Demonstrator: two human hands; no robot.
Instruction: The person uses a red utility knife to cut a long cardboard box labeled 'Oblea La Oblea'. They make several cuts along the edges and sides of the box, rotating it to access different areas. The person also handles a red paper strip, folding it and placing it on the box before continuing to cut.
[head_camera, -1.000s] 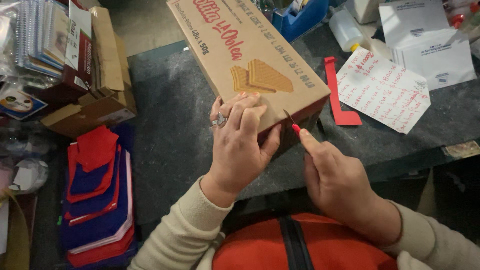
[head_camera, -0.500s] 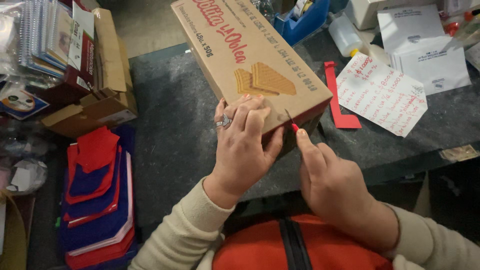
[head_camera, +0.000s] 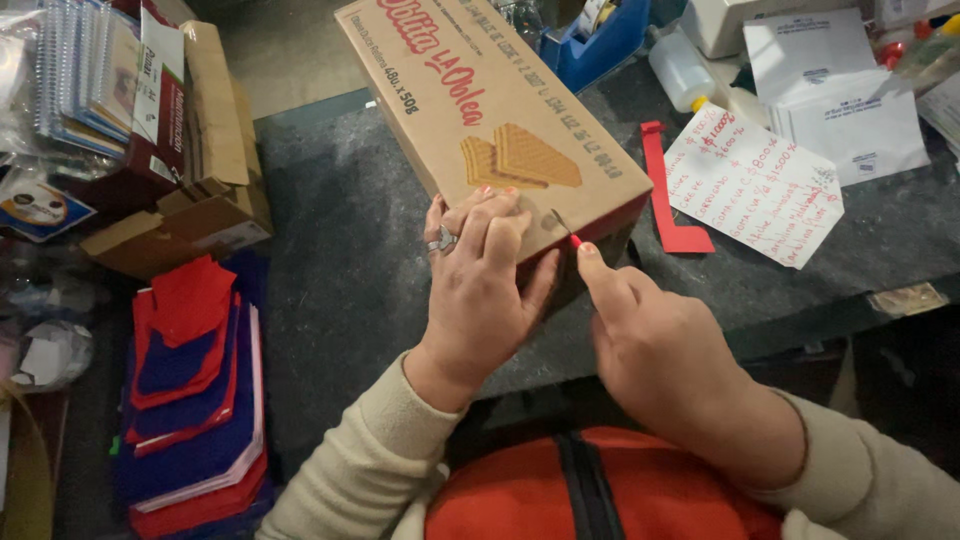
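A long brown cardboard box (head_camera: 470, 100) with red lettering and a wafer picture lies on a dark grey mat (head_camera: 330, 250). My left hand (head_camera: 480, 280), a ring on one finger, presses flat on the box's near end. My right hand (head_camera: 655, 345) grips a small cutter with a red tip (head_camera: 572, 237); its thin blade touches the box's near top edge, just right of my left fingers.
A red paper strip (head_camera: 668, 195) and a handwritten white sheet (head_camera: 760, 185) lie right of the box. White envelopes (head_camera: 840, 90), a glue bottle (head_camera: 680, 68) and a blue tray (head_camera: 600, 40) sit behind. Notebooks and cardboard (head_camera: 150, 130) stack at left, red and blue felt pieces (head_camera: 190, 390) below.
The view has shifted slightly. My right hand has moved the cutter a little leftward along the box's near edge, closer to my left hand, which stays pressed on the box.
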